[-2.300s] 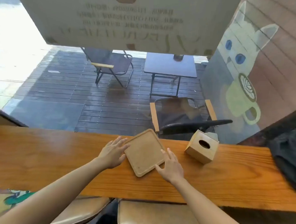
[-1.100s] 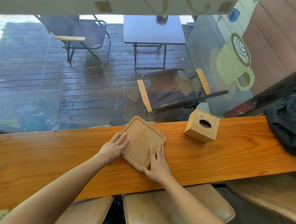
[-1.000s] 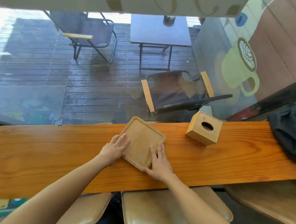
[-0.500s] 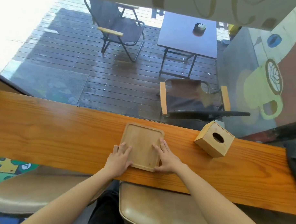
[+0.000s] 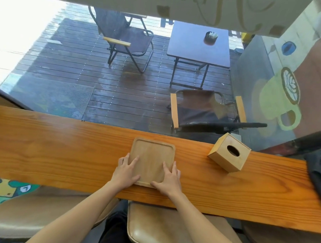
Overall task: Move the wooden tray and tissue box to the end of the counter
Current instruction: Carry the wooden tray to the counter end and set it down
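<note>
A square wooden tray (image 5: 152,155) with a raised rim lies flat on the long wooden counter (image 5: 64,154), in the middle. My left hand (image 5: 126,172) rests on its near left corner, fingers spread over the rim. My right hand (image 5: 169,179) presses on its near right corner, thumb along the front edge. A wooden tissue box (image 5: 229,154) with an oval hole on top stands to the right of the tray, apart from it, turned at an angle.
A dark cloth or bag (image 5: 318,172) lies at the counter's right end. Padded stools (image 5: 170,229) stand under the near edge. A window runs along the far edge, with deck chairs and a small table outside.
Both hands slid to the tray's near corners and turned it from a diagonal lie to square with the counter edge. The view shifted. The tissue box stayed put.
</note>
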